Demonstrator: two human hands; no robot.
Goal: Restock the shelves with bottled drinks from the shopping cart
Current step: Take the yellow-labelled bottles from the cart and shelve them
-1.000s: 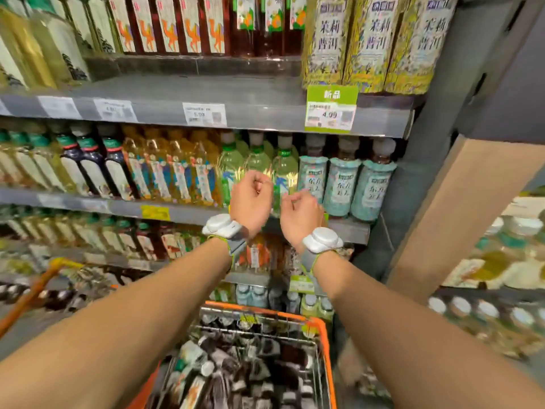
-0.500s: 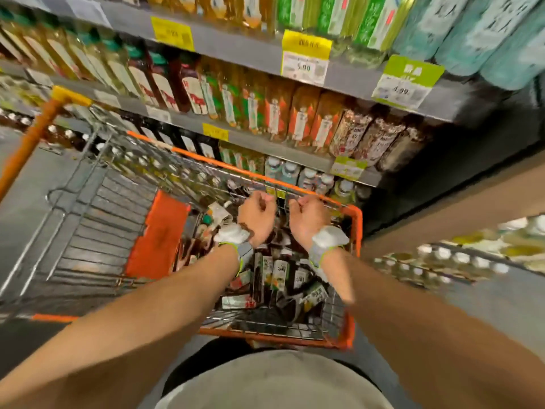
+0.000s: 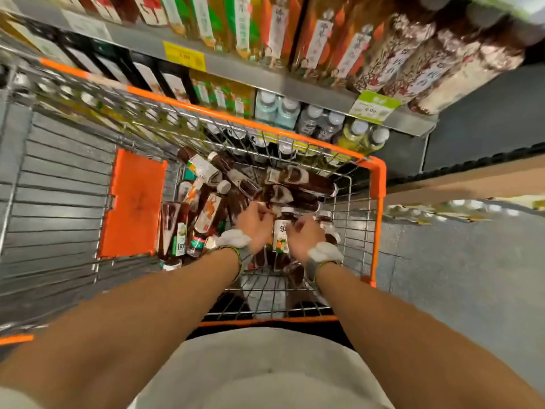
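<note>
Store aisle, shelves (image 3: 265,79) ahead: you're reaching down into the shopping cart (image 3: 378,184).
The white-labelled bottle (image 3: 280,235) lies lengthwise away from you, between your left hand (image 3: 254,225) and right hand (image 3: 304,238), equally near. Fingers curl loosely; hold unclear. Half a second ago both hovered, fisted, near the far rim.

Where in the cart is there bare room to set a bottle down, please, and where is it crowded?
The only bare patch I can make out is the wire floor between the wrists and the near orange rim. The bottles crowd everything from the orange flap across to the left hand and right hand.
</note>
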